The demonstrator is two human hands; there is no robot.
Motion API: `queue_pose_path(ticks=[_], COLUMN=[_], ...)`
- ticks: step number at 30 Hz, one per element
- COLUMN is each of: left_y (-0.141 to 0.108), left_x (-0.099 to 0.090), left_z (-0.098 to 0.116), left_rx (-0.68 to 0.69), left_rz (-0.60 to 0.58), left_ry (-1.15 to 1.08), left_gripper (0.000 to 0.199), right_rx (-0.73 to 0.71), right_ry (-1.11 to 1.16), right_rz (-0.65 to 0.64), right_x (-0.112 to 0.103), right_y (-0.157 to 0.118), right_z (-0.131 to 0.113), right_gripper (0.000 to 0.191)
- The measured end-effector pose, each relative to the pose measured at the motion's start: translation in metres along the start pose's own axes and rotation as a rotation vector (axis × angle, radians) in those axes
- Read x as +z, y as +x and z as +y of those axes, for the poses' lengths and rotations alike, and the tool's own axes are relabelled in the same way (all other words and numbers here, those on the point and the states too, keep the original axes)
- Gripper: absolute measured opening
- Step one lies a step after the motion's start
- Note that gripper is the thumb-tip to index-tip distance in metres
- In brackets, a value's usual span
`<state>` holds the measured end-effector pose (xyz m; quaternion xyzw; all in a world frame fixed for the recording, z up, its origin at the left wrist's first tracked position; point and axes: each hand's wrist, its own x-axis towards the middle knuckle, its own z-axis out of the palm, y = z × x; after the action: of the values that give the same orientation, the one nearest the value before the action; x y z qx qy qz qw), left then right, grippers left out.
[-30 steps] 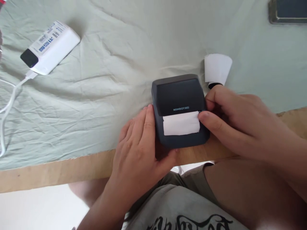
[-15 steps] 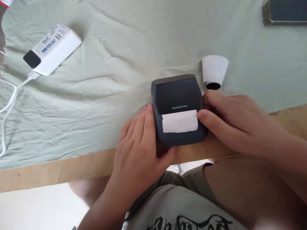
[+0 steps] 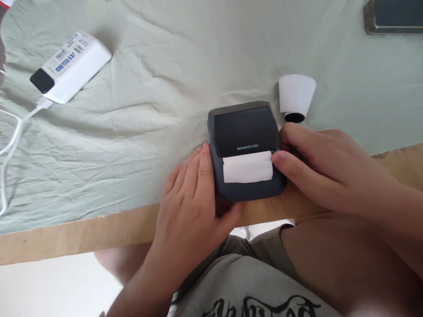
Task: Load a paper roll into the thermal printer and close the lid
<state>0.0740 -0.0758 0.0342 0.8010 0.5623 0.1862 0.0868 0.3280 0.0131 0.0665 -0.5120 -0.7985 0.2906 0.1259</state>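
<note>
A dark blue and black label printer point(image 3: 246, 130) marked NIIMBOT rests near the front edge of the table. A strip of white paper point(image 3: 247, 167) with ragged edges sticks out of its slot and lies over the front. My left hand point(image 3: 188, 198) is wrapped along the printer's left side, thumb at its lower edge. On the other side, my right hand point(image 3: 317, 163) grips the right side, its thumb tip beside the paper's right end. Just behind my right hand lies a white paper roll point(image 3: 297, 94), partly unwound into a cone, with a dark opening.
At the left is a white power bank point(image 3: 77, 66) with a printed label and a white cable point(image 3: 16, 141) plugged in. A dark rectangular object point(image 3: 395, 17) lies at the far right corner. Wrinkled pale green cloth point(image 3: 148, 110) covers the table, leaving a wooden edge point(image 3: 82, 233) bare.
The camera view has shifted very slightly. Both hands stay on the label printer, and the paper strip looks the same.
</note>
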Motion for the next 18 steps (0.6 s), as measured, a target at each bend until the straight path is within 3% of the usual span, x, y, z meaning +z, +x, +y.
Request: queue_pose_path(ticks=[12,18], left_y=[0.0000,-0.0001], left_x=[0.0012,-0.0020], left_z=[0.0026,0.0019], left_rx=[-0.001,-0.035], left_rz=[-0.001,-0.030], left_ry=[0.013,-0.042], left_gripper=[0.085,0.094], right_rx=[0.011,0.041], right_ry=[-0.025,-0.013], right_rz=[-0.006,-0.018], right_x=[0.0003,0.0012], right_y=[-0.0005,-0.0019], right_z=[0.0020,-0.0033], right_gripper=[0.062,0.058])
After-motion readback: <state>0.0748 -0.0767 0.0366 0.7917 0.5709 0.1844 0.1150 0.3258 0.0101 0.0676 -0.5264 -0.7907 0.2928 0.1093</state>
